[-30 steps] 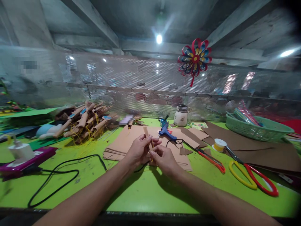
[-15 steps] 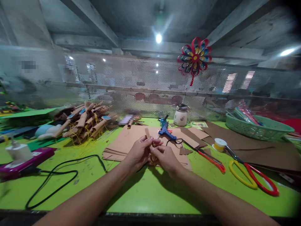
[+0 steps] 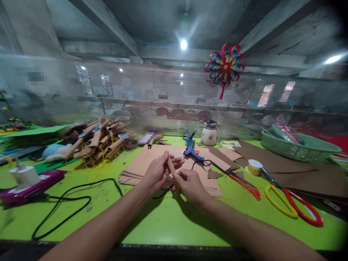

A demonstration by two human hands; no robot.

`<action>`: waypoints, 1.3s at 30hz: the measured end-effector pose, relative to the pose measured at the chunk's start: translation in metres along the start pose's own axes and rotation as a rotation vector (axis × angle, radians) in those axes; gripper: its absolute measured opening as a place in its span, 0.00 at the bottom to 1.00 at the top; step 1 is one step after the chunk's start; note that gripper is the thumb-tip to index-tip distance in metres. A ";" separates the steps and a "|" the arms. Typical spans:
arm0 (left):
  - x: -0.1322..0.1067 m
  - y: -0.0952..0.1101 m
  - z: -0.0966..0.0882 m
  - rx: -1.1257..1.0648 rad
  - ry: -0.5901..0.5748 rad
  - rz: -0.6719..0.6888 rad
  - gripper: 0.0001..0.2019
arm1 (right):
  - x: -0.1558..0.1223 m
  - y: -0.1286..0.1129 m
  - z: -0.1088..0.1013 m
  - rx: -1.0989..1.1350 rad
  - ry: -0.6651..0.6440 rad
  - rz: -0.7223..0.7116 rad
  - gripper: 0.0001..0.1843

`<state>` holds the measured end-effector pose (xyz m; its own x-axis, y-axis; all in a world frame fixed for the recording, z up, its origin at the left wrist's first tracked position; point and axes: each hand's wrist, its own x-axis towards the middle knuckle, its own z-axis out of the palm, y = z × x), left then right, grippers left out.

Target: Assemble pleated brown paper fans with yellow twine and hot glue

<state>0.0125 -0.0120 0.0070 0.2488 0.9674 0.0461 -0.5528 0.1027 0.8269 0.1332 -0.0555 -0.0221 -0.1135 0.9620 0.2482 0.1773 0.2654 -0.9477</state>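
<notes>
A narrow piece of folded or rolled brown paper [image 3: 171, 165] slants up between my hands. My left hand [image 3: 159, 171] is closed round its upper part, thumb at the top end and the other fingers behind it. Lower down, my right hand [image 3: 190, 185] pinches the paper between thumb and fingers, hiding its bottom end. Beneath both hands lies a stack of brown paper sheets [image 3: 136, 166]. Just beyond my fingers, a blue glue gun [image 3: 194, 154] rests on those sheets, its nozzle pointing towards my left hand.
At the left is a pile of brown paper rolls [image 3: 100, 141] with yellow strings, near a purple power strip [image 3: 32, 186] and black cable [image 3: 61, 197]. Scissors [image 3: 288, 199], a yellow thread spool [image 3: 254, 166] and a green basket [image 3: 299, 146] lie right. A jar [image 3: 208, 133] stands behind.
My left hand has shifted slightly left and its fingers have opened out along the paper. The paper now tilts more to the left and shows more of its length.
</notes>
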 end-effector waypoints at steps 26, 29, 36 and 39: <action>-0.006 0.000 0.003 -0.042 -0.129 -0.113 0.12 | 0.001 -0.004 0.000 0.016 0.014 -0.088 0.11; -0.005 -0.002 0.000 0.037 -0.105 -0.081 0.07 | 0.001 -0.005 0.000 -0.046 0.035 -0.098 0.11; -0.008 0.000 0.003 0.069 -0.101 -0.106 0.08 | -0.003 -0.009 0.001 -0.043 0.008 -0.056 0.10; -0.009 0.004 0.005 -0.003 -0.158 -0.188 0.10 | -0.002 -0.008 0.000 -0.109 0.073 -0.124 0.10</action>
<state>0.0116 -0.0215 0.0129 0.4689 0.8830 -0.0207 -0.4877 0.2784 0.8274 0.1322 -0.0598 -0.0156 -0.0703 0.9225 0.3796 0.2716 0.3839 -0.8825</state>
